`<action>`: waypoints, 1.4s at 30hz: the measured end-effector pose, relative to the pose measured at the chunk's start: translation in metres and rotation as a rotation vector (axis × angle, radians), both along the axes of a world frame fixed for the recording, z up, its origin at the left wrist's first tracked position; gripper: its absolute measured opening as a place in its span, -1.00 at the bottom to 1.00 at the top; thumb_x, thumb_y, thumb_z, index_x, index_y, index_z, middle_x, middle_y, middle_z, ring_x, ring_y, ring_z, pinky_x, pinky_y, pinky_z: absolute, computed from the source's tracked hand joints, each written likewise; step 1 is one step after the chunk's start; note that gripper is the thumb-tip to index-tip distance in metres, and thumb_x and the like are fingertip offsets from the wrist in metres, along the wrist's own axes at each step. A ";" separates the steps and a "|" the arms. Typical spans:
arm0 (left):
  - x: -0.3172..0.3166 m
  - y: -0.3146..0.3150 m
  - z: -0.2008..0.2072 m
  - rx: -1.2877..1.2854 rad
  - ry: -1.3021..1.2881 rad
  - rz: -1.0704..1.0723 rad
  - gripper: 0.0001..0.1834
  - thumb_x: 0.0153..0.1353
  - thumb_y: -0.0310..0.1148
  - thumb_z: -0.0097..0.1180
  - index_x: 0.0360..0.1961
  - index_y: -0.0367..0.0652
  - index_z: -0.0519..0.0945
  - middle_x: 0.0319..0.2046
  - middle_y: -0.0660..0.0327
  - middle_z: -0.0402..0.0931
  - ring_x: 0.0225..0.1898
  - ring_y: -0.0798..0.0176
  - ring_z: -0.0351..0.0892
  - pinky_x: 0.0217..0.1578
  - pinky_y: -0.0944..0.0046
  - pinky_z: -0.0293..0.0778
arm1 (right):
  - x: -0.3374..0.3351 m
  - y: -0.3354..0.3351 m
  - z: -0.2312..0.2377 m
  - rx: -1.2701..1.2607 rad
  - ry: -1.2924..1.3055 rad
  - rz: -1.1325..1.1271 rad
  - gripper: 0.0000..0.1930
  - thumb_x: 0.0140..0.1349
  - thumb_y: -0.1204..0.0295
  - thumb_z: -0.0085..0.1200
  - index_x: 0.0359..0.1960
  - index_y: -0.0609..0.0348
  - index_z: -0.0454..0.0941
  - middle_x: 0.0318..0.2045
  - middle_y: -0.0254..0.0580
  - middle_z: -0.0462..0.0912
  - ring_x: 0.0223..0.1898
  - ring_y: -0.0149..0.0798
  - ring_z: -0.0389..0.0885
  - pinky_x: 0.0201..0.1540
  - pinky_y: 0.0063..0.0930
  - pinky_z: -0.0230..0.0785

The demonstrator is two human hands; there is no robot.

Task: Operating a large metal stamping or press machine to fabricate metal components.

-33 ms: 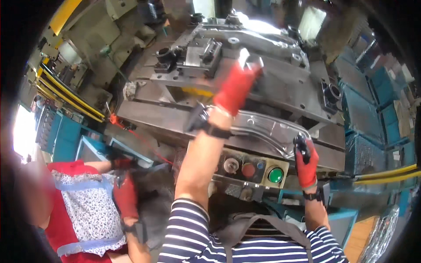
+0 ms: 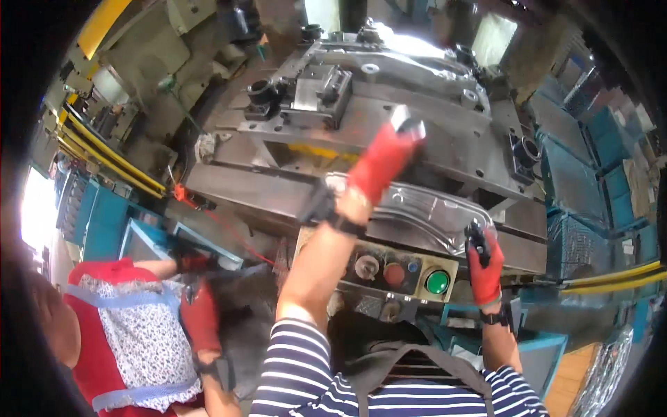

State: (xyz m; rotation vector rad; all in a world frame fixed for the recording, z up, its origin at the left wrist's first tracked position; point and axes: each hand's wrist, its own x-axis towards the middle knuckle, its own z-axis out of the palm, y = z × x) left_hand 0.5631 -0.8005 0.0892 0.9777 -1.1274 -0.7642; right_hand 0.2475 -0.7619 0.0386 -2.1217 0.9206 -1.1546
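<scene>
1. Along the front edge of the machine's metal bed, a curved silvery metal panel stretches from behind the left wrist to the right hand; whether it rests there or is held slightly above, I cannot tell.
2. At its right end, the red-gloved right hand has its fingers wrapped around a black tool, which meets the panel's corner.
3. Over the panel, the red-gloved left hand reaches forward above the flat die plate. Motion blurs it; something pale and dark shows at its fingertips, but I cannot tell whether it is grasped.
4. Beyond the left hand, toward the left, a small metal block is mounted on the plate, with a black cylinder beside it.
5. Below the panel, nearer the body, sits a control box bearing a green button and a red button.
6. Off to the left, a co-worker wears a floral apron and red gloves.
7. Far right, teal mesh-sided bins stand near yellow rails.
</scene>
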 end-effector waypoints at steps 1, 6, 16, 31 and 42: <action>-0.029 0.006 -0.021 0.188 0.110 -0.120 -0.67 0.23 -0.34 0.13 0.01 -0.21 0.53 -0.21 0.35 0.55 -0.19 0.42 0.45 -0.07 0.34 0.39 | -0.006 0.003 -0.003 0.023 0.037 -0.040 -0.59 0.11 0.61 0.10 0.06 0.28 0.46 -0.10 0.05 0.61 -0.07 -0.12 0.60 0.01 -0.33 0.39; -0.078 0.101 -0.102 0.544 0.269 -0.191 -0.78 0.25 -0.32 0.13 -0.18 -0.23 0.61 -0.37 0.33 0.56 -0.34 0.44 0.42 -0.33 0.33 0.42 | -0.017 0.012 -0.019 0.060 0.122 -0.117 -0.56 0.09 0.60 0.13 0.07 0.26 0.47 -0.11 0.06 0.60 -0.08 -0.02 0.59 0.01 -0.32 0.38; 0.063 0.208 -0.142 0.502 0.166 0.666 -0.71 0.20 -0.27 0.19 -0.19 -0.30 0.59 -0.29 0.24 0.57 -0.31 0.36 0.51 -0.23 0.29 0.46 | 0.022 -0.031 -0.027 -0.278 0.418 -0.025 -0.35 -0.01 0.29 0.32 0.17 0.17 0.40 0.10 0.13 0.45 0.14 0.17 0.40 0.18 -0.11 0.25; 0.110 0.267 -0.284 0.561 0.640 0.871 -0.70 0.16 -0.34 0.20 -0.11 -0.25 0.58 -0.22 0.11 0.62 -0.30 0.15 0.65 -0.34 0.20 0.59 | 0.099 -0.069 -0.044 -0.444 1.099 0.015 0.02 -0.20 -0.07 0.32 0.36 -0.04 0.17 0.24 0.23 0.25 0.30 0.20 0.16 0.34 0.10 -0.06; 0.128 0.209 -0.264 0.569 0.366 0.904 -0.61 0.20 -0.31 0.15 0.00 -0.33 0.53 -0.08 0.11 0.58 -0.13 0.17 0.56 -0.06 0.20 0.45 | 0.102 -0.070 -0.048 -0.395 1.127 -0.008 0.01 -0.23 -0.09 0.33 0.33 -0.02 0.23 0.24 0.23 0.26 0.28 0.18 0.18 0.34 0.14 -0.09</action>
